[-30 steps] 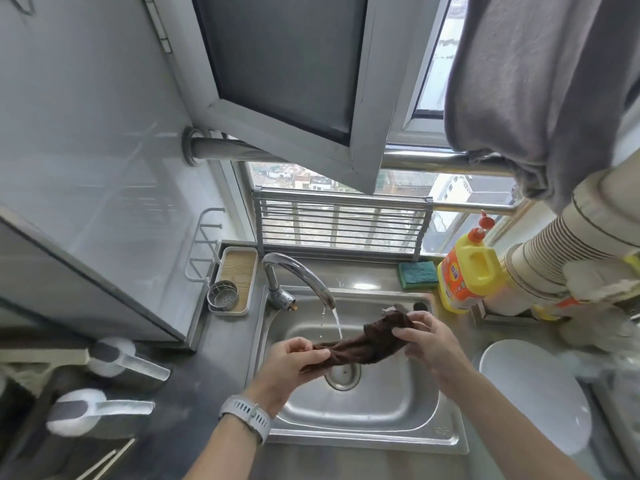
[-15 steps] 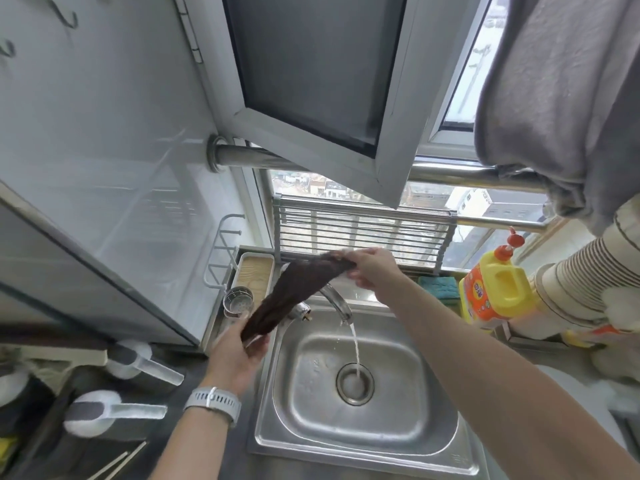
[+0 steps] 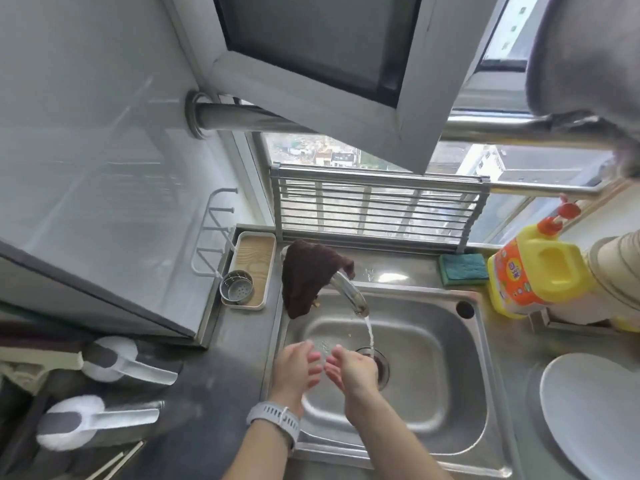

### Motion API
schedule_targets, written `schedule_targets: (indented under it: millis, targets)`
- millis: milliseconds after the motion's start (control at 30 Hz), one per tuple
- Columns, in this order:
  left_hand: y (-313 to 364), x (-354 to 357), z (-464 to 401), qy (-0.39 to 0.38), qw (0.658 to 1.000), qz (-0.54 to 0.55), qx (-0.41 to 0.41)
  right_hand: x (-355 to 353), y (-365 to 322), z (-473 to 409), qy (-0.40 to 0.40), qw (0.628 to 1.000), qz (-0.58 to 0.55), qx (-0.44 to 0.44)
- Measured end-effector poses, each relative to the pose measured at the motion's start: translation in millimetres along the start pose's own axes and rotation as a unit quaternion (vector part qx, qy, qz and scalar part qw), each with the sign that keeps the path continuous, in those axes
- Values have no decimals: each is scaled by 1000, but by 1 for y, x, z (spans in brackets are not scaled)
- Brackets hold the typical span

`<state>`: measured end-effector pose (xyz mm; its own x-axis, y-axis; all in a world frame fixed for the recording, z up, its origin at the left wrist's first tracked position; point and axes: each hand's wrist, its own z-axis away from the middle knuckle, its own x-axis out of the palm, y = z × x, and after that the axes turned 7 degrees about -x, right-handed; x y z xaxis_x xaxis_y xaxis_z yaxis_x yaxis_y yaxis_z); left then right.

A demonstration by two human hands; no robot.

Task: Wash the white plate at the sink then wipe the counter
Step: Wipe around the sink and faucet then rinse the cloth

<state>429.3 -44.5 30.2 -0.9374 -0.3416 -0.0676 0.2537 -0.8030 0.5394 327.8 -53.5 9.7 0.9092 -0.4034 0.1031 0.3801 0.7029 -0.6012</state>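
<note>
The white plate [image 3: 588, 410] lies on the counter right of the sink [image 3: 433, 368], while left hand [image 3: 296, 367] and right hand [image 3: 353, 370], open and empty, rinse under the faucet [image 3: 349, 292], brown cloth [image 3: 308, 275] draped there to dry.

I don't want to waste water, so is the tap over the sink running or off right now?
Running. A stream of water falls from the tap into the sink.

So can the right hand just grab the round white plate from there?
Probably yes. The right hand is open over the steel sink, and the round white plate lies on the counter to its right with nothing between them.
</note>
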Motion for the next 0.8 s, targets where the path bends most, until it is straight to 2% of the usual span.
schedule_targets:
  millis: [133, 300, 400, 600, 800]
  targets:
    - [9, 9, -24, 126, 971, -167, 116, 62, -6, -42, -8, 999, -22, -33]
    - [24, 9, -51, 140, 906, -338, 214, 84, -6, -81, 19, 996, 50, -76]
    - [25, 10, -59, 133, 905, -353, 198, 83, -2, -87, 39, 993, 70, -83]
    - [26, 10, -61, 137, 900, -365, 196, 85, -4, -88, 53, 997, 16, -55]
    - [24, 8, -63, 132, 897, -373, 199, 86, -2, -90, 59, 995, 3, -81]
